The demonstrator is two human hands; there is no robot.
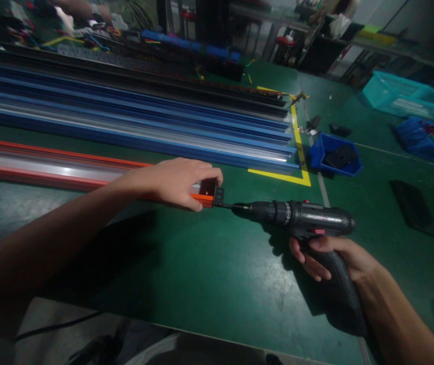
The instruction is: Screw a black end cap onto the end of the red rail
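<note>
My left hand (pixel 181 182) is closed over the right end of a long orange-red profile (pixel 68 170) with a silvery inner face. A small black end cap (pixel 219 195) sits at that end, just past my fingertips. In my right hand (pixel 319 253) is a black cordless drill (pixel 304 218), gripped by its handle, with a finger near the red trigger. The drill lies level and points left. Its long thin bit (pixel 234 206) reaches the end cap; whether the tip sits in a screw is too small to tell.
Several blue profiles (pixel 144 126) lie in parallel behind the orange one, inside yellow corner tape (pixel 296 180). To their right are a blue bin (pixel 334 157) with black parts, a flat black piece (pixel 414 208) and a teal crate (pixel 407 96). Another person's hand (pixel 83 10) is at the far left.
</note>
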